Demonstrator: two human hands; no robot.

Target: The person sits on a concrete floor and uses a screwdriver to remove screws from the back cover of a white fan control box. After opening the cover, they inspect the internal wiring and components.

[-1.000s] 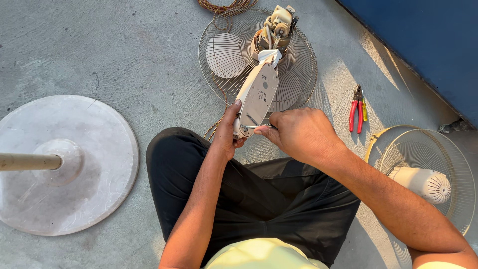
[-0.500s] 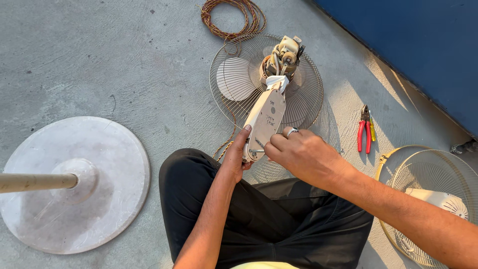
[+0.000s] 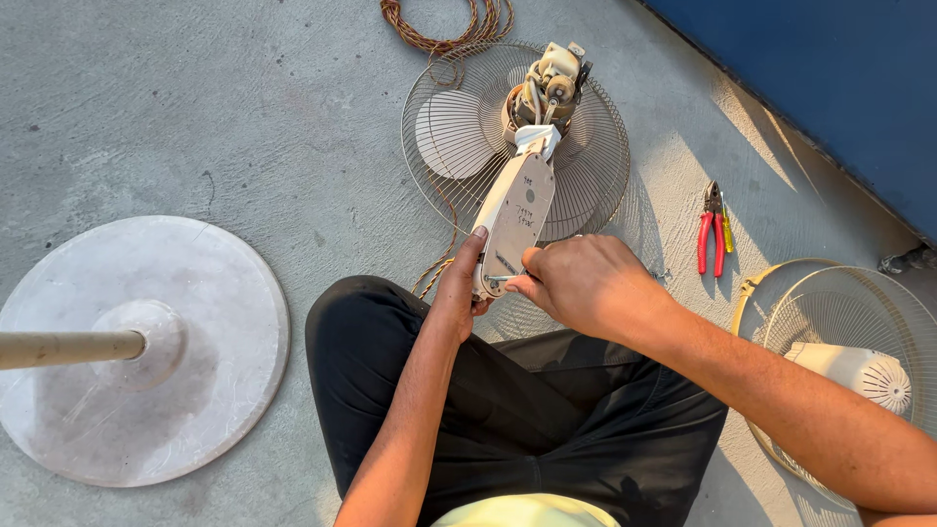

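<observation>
Below, two hands on one fan neck (image 3: pixel 515 220), left hand (image 3: pixel 459 288) grip closed round it, right hand (image 3: pixel 576 283) pinching one screwdriver (image 3: pixel 500 279)

Bare forearms, no sleeves visible; black trousers (image 3: pixel 508 410); pale yellow shirt hem (image 3: pixel 527 509).

A grey concrete floor (image 3: pixel 244 117) carries everything. On it at the left lies a round grey fan base (image 3: pixel 210 390) with its pole. At the top lies a wire fan guard (image 3: pixel 595 146), with a coil of brown cord (image 3: pixel 439 29) just beyond it. Red-handled pliers (image 3: pixel 710 234) lie to the right, near a second fan grille (image 3: pixel 839 322).
</observation>
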